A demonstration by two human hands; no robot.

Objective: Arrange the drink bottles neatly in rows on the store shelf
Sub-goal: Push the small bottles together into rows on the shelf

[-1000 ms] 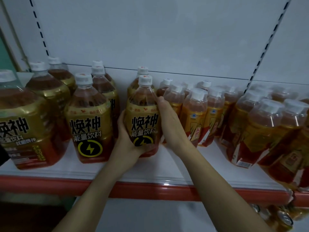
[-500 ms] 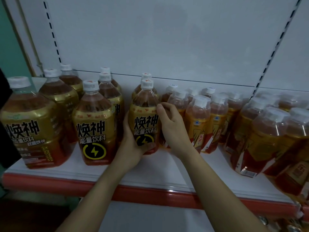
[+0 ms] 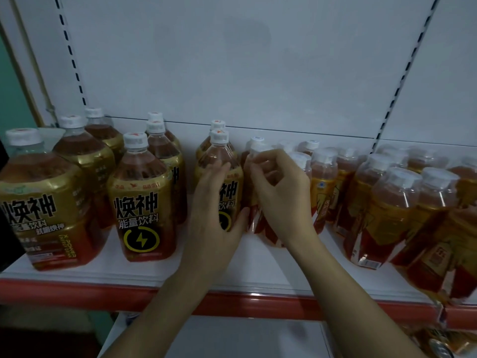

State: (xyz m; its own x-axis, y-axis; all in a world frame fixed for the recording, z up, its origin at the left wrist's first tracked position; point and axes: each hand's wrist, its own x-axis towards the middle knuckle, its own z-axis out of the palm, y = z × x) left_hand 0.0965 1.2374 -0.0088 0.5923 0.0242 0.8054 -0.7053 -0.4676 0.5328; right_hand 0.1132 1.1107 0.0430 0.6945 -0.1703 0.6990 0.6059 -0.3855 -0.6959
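Note:
On the white shelf [image 3: 260, 275], a gold-labelled energy drink bottle [image 3: 217, 153] stands upright in the middle with a matching bottle right behind it. My left hand [image 3: 214, 218] wraps its front, fingers up on the shoulder and thumb at the lower right. Just to its right stands a smaller tea bottle [image 3: 258, 226] with a red and orange label and a white cap. My right hand [image 3: 280, 195] curls around this bottle's neck and upper body. The two bottles almost touch.
Two rows of large energy drink bottles [image 3: 144, 202] fill the shelf's left part. Several small tea bottles [image 3: 387, 215] crowd the right, some leaning. The white back panel [image 3: 258, 73] rises behind. A red strip [image 3: 232, 303] edges the shelf front; cans [image 3: 438, 347] sit below.
My right hand left the energy drink bottle and moved right onto the small tea bottle's neck. My left hand slid up across the energy bottle's front. The view moved closer.

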